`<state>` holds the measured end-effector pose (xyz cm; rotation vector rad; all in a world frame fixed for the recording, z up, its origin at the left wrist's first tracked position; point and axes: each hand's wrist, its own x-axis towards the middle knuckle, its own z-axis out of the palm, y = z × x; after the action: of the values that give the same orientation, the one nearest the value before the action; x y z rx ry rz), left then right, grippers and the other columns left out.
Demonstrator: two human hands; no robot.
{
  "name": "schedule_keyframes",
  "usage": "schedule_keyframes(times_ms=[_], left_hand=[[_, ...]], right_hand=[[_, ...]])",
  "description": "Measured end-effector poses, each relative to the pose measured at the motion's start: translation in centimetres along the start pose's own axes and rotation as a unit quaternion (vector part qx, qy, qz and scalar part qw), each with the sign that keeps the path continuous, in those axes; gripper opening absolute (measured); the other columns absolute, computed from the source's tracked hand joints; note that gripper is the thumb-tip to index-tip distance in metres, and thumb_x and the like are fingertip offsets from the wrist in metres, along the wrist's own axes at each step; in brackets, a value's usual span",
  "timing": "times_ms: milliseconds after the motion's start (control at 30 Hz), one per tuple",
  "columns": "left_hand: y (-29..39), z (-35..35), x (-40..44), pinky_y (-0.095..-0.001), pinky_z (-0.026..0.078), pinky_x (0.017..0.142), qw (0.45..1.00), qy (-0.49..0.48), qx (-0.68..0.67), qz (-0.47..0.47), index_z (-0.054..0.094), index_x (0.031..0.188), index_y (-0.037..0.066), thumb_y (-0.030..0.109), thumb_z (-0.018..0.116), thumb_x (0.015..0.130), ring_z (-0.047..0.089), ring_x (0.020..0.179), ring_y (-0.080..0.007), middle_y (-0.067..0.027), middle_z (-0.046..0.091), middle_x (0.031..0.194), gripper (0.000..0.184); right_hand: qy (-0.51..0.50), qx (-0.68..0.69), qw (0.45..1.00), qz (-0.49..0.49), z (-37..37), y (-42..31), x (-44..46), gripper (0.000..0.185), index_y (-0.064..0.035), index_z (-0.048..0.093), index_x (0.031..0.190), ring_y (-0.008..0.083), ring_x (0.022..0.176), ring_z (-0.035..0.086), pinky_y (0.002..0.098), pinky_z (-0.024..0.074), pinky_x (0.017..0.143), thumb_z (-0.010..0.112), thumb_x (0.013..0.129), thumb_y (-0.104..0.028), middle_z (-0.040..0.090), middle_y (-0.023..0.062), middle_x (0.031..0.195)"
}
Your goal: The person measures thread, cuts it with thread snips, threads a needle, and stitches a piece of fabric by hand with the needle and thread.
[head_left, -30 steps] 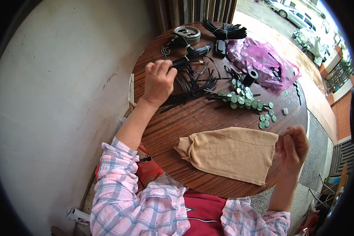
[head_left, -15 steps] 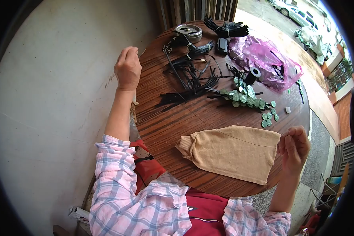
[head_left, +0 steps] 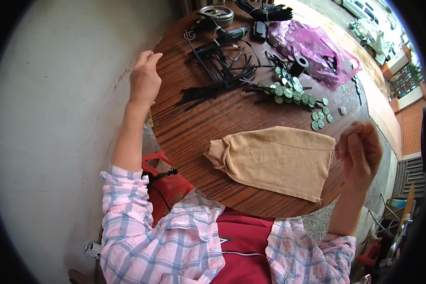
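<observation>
A tan knitted cloth sleeve [head_left: 279, 163], gathered into a ribbed cuff at its left end, lies flat on the round wooden table. Across it runs a thin dark thread [head_left: 232, 122], slanting from my right hand up and left toward my left hand. At the cloth's right edge, my right hand [head_left: 362, 151] is closed, fingers curled and pinching the thread. My left hand [head_left: 146, 78] is raised at the table's left edge, thumb and forefinger pinched on the thread's other side. Close to the fingertips the thread is too fine to follow.
Black strips [head_left: 222, 75] in bundles, strands of green discs [head_left: 291, 90], a thread spool [head_left: 299, 65] and a pink plastic bag [head_left: 317, 49] cover the table's [head_left: 184, 137] far half. A round tin [head_left: 217, 16] and a black case [head_left: 259, 31] stand behind. A wall [head_left: 57, 118] rises on the left.
The view has tilted down, so the table and its items sit higher in the picture. Both hands stay wide apart and pinched; my right hand has moved slightly outward from the cloth's edge.
</observation>
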<state>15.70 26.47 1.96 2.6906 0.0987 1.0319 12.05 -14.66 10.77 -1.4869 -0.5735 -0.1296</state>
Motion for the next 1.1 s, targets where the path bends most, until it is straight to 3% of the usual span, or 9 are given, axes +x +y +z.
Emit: schedule_keyframes(times_ms=[200,300,433,533,633,733,867,967,1100], left_hand=[[5.5,-3.9,-4.7,-0.0320,0.045,0.069,0.996,-0.007,-0.092,0.008,0.062,0.089,0.003,-0.004,0.054,0.074,0.058,0.079,-0.0258,-0.0099,0.061,0.082,0.019],[3.3,-3.8,-5.5,-0.0317,0.045,0.069,0.958,-0.067,-0.154,-0.233,0.063,0.088,0.003,-0.003,0.055,0.074,0.057,0.077,-0.0249,-0.0091,0.061,0.084,0.018],[0.7,-3.3,-6.0,-0.0291,0.043,0.070,0.982,0.014,-0.161,-0.095,0.063,0.090,0.003,-0.001,0.057,0.072,0.056,0.075,-0.0212,-0.0095,0.061,0.089,0.019],[-2.7,-3.2,-6.1,-0.0251,0.044,0.070,0.896,-0.085,-0.280,-0.334,0.062,0.092,0.001,-0.001,0.057,0.073,0.056,0.075,-0.0144,-0.0061,0.061,0.084,0.020],[-2.3,-3.2,-7.0,-0.0219,0.044,0.067,0.952,0.023,-0.199,-0.231,0.063,0.089,-0.001,0.001,0.057,0.075,0.055,0.071,-0.0080,-0.0016,0.061,0.075,0.015],[1.7,-4.2,-8.0,-0.0209,0.044,0.064,0.888,-0.048,-0.349,-0.295,0.063,0.088,-0.001,0.004,0.059,0.076,0.055,0.068,-0.0079,-0.0022,0.061,0.075,0.013],[8.6,-4.2,-10.4,-0.0225,0.043,0.075,0.897,-0.187,-0.349,-0.194,0.062,0.091,0.000,0.003,0.063,0.074,0.056,0.080,-0.0098,-0.0053,0.059,0.089,0.017],[12.0,-3.6,-11.3,-0.0317,0.043,0.080,0.948,-0.146,-0.280,-0.045,0.058,0.096,0.001,0.008,0.071,0.063,0.053,0.092,-0.0251,-0.0117,0.057,0.096,0.036],[14.2,-1.8,-12.2,-0.0331,0.042,0.080,0.949,-0.155,-0.267,-0.060,0.057,0.096,0.000,0.013,0.072,0.063,0.052,0.092,-0.0260,-0.0118,0.057,0.095,0.039]], right_hand=[[-0.032,-0.009,0.999,-0.039,0.8,-0.5,1.3,0.011,0.0031,0.050,0.093,0.0069,0.052,0.042,0.0176,0.0314,0.043,0.053,0.084,-0.003,0.051,0.0049,0.074],[-0.047,-0.014,0.997,-0.054,0.8,-0.9,2.4,0.012,0.0030,0.050,0.094,0.0070,0.052,0.042,0.0175,0.0314,0.043,0.052,0.084,-0.004,0.051,0.0051,0.074],[-0.049,-0.010,0.997,-0.061,1.4,-1.0,2.7,0.014,0.0026,0.050,0.095,0.0074,0.053,0.043,0.0182,0.0328,0.045,0.053,0.084,-0.006,0.051,0.0054,0.072],[-0.031,-0.024,0.999,-0.038,1.9,-0.9,2.4,0.015,0.0024,0.049,0.095,0.0079,0.054,0.044,0.0184,0.0339,0.046,0.053,0.084,-0.006,0.051,0.0054,0.071],[-0.043,-0.017,0.998,-0.036,1.8,-0.8,2.3,0.015,0.0021,0.049,0.095,0.0081,0.054,0.045,0.0184,0.0346,0.046,0.053,0.084,-0.007,0.051,0.0055,0.071],[-0.048,-0.016,0.998,-0.043,1.7,-1.0,2.3,0.014,0.0022,0.049,0.095,0.0083,0.055,0.046,0.0186,0.0352,0.046,0.053,0.084,-0.006,0.052,0.0057,0.071],[-0.059,-0.018,0.997,-0.051,2.0,-1.1,3.0,0.015,0.0038,0.050,0.097,0.0092,0.056,0.048,0.0198,0.0388,0.048,0.052,0.084,-0.005,0.052,0.0064,0.071],[-0.104,-0.014,0.988,-0.115,2.3,-0.8,4.5,0.016,0.0044,0.051,0.097,0.0093,0.056,0.048,0.0202,0.0396,0.048,0.052,0.085,-0.006,0.053,0.0067,0.071],[-0.113,-0.002,0.986,-0.120,3.6,-1.2,5.2,0.015,0.0016,0.049,0.099,0.0094,0.058,0.045,0.0264,0.0474,0.061,0.044,0.088,-0.007,0.048,0.0060,0.072]])
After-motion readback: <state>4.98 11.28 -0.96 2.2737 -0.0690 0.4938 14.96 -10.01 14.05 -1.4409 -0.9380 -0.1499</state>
